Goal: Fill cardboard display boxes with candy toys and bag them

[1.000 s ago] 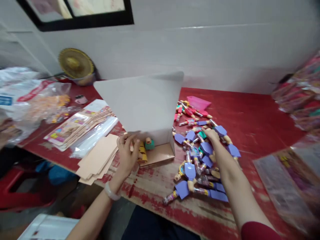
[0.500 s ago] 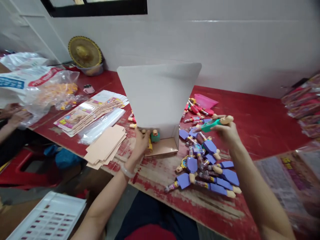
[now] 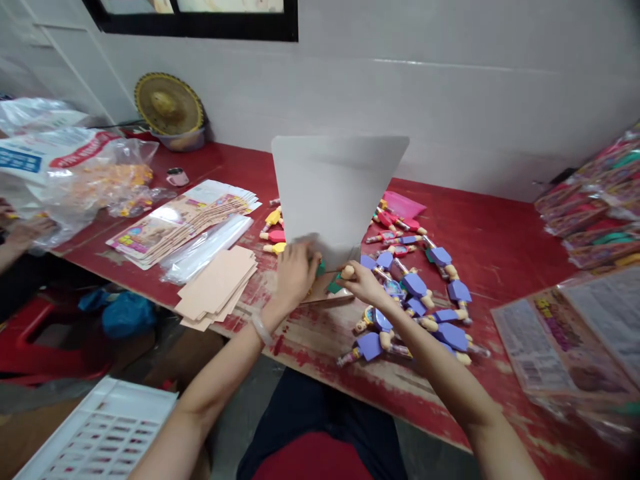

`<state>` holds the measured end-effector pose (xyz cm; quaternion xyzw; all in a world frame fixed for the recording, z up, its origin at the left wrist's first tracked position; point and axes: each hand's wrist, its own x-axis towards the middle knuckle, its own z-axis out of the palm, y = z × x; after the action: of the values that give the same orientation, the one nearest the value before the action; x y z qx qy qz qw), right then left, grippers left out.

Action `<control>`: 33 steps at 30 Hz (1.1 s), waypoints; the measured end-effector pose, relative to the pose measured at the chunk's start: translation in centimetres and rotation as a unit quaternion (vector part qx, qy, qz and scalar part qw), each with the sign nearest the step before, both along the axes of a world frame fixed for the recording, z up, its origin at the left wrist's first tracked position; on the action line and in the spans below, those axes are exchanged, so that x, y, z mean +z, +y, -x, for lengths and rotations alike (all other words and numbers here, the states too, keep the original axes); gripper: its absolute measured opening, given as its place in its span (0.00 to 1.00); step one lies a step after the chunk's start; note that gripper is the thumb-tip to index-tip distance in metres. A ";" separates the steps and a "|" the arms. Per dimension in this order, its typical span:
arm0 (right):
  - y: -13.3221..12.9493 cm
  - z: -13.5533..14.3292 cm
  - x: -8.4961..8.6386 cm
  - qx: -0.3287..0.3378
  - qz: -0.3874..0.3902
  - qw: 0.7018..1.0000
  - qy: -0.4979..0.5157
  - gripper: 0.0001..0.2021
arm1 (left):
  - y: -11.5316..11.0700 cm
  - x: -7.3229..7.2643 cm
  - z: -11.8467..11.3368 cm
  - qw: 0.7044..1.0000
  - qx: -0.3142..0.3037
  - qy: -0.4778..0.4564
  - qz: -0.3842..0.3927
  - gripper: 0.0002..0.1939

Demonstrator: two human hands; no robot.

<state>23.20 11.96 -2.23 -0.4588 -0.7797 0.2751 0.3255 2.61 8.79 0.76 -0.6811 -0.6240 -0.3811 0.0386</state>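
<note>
A cardboard box (image 3: 327,299) with its tall white lid (image 3: 340,193) raised stands in front of me. My left hand (image 3: 295,275) is at the box's left side, fingers bent over its opening; they are blurred, and what they grip is hidden. A bit of green shows beside its fingertips. My right hand (image 3: 367,285) is closed on a green toy figure (image 3: 336,283) with a round cream end, at the box's right side. Right of the box lies a pile of purple toy figures (image 3: 415,285) with clear tubes. Red and yellow ones (image 3: 274,237) show behind the box's left side.
Left of the box lie tan cards (image 3: 217,287), a clear plastic sleeve pack (image 3: 210,247) and printed cards (image 3: 165,230). Bagged goods (image 3: 595,207) are at the right. Another person's hand (image 3: 30,230) is at the far left. A white crate (image 3: 110,427) stands below the table edge.
My right hand has brought the green toy figure from over the pile leftward to the box. My left hand has shifted slightly right, over the box's opening. The lid has moved and looks narrower.
</note>
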 end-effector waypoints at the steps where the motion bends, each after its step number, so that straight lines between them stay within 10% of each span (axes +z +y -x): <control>1: -0.1 0.0 0.2 -0.005 0.000 1.000 -0.015 0.10 | 0.3 0.7 -0.4 0.996 -0.028 0.063 0.048 0.19; 7: -0.1 1.3 1.2 -0.073 0.016 0.993 -0.088 0.10 | 4.2 2.2 -2.4 0.938 -0.049 0.222 0.263 0.17; 12: -0.4 3.3 1.4 -0.069 0.002 0.987 -0.144 0.09 | 4.1 2.3 -1.6 0.936 -0.065 0.236 0.252 0.19; 20: 0.0 2.8 1.2 -0.066 0.020 0.993 -0.090 0.09 | 3.8 7.4 0.6 0.934 -0.158 0.258 0.192 0.12; 33: -1.8 0.7 -0.1 -0.067 0.036 0.997 0.011 0.10 | 5.2 3.1 -1.0 0.866 -0.261 0.352 0.240 0.11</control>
<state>22.53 10.20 -2.28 -0.5188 -0.7328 0.2858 0.3350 3.60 13.96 3.88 -0.8963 -0.4406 0.0494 -0.0094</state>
